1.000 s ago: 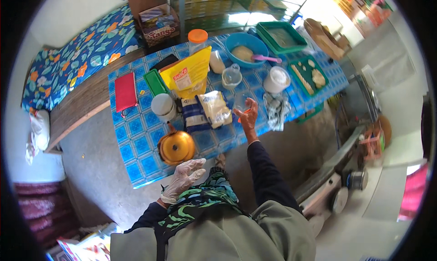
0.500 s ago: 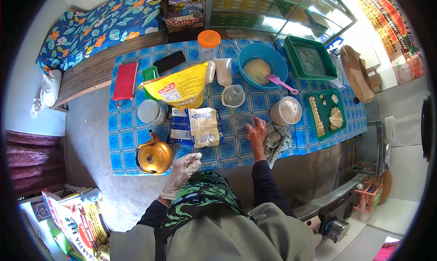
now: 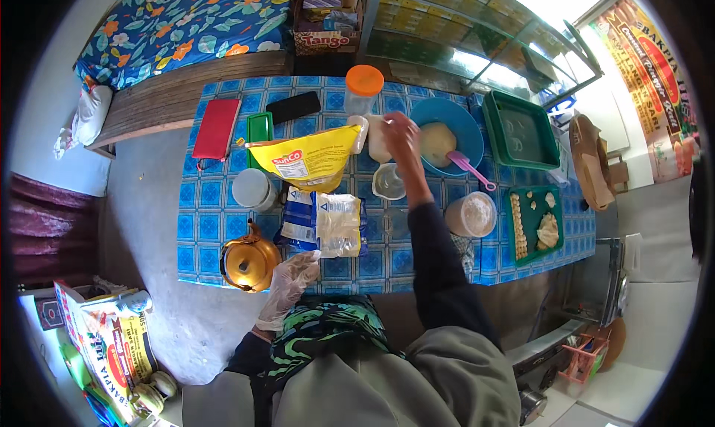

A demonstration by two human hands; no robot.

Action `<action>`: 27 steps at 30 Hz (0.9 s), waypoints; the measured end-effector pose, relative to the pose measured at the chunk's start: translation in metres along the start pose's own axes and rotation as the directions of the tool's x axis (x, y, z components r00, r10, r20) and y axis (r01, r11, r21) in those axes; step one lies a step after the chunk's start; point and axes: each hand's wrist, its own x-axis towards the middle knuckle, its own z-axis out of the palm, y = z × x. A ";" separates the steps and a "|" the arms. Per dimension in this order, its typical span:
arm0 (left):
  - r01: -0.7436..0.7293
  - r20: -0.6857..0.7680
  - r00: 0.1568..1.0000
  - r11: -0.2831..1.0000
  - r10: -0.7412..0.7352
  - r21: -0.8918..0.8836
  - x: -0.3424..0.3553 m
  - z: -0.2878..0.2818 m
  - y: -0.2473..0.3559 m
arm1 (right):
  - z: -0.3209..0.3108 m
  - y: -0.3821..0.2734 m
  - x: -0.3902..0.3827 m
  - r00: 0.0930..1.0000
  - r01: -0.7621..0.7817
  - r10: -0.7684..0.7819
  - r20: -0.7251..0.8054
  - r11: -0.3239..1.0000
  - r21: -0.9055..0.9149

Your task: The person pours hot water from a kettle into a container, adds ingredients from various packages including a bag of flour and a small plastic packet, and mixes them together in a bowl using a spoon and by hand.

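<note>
My right hand (image 3: 403, 136), bare and smeared by motion, reaches across the table beside a clear packet of white powder (image 3: 378, 139). Its fingertips overlap the packet's edge, and I cannot tell whether they grip it. Just right of that hand, a blue bowl (image 3: 465, 122) holds pale dough (image 3: 438, 142) and a pink spatula (image 3: 460, 159). Below my wrist is a small clear pitcher (image 3: 386, 180). My left hand (image 3: 291, 282), in a loose clear plastic glove, hovers at the table's near edge by a blue-and-white packet (image 3: 337, 226). Its fingers are drawn together, with nothing visible in them.
A gold kettle (image 3: 252, 263) and a lidded jar (image 3: 252, 189) stand at left, near a yellow pouch (image 3: 316, 163). At right are a tub of flour (image 3: 472, 215), a checked cloth (image 3: 463, 254), a green tray with dough pieces (image 3: 530, 239) and a deeper green tray (image 3: 553, 155).
My right hand has moved forward from beside the checked cloth to the powder packet and bowl. My gloved left hand stays near the table's edge. The whole view has shifted slightly.
</note>
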 end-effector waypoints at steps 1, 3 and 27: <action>-0.008 -0.023 1.000 1.000 0.008 -0.002 -0.002 -0.002 -0.001 | 0.024 0.002 0.023 0.974 -0.113 0.113 0.197 0.993 -0.010; 0.004 -0.090 0.996 1.000 -0.005 -0.010 -0.012 -0.006 -0.001 | 0.070 0.001 0.032 0.937 -0.041 0.063 0.344 0.997 -0.070; -0.181 0.063 0.983 0.975 0.174 0.127 0.027 -0.008 0.038 | 0.037 0.006 0.001 0.998 -0.034 0.027 -0.056 0.991 -0.127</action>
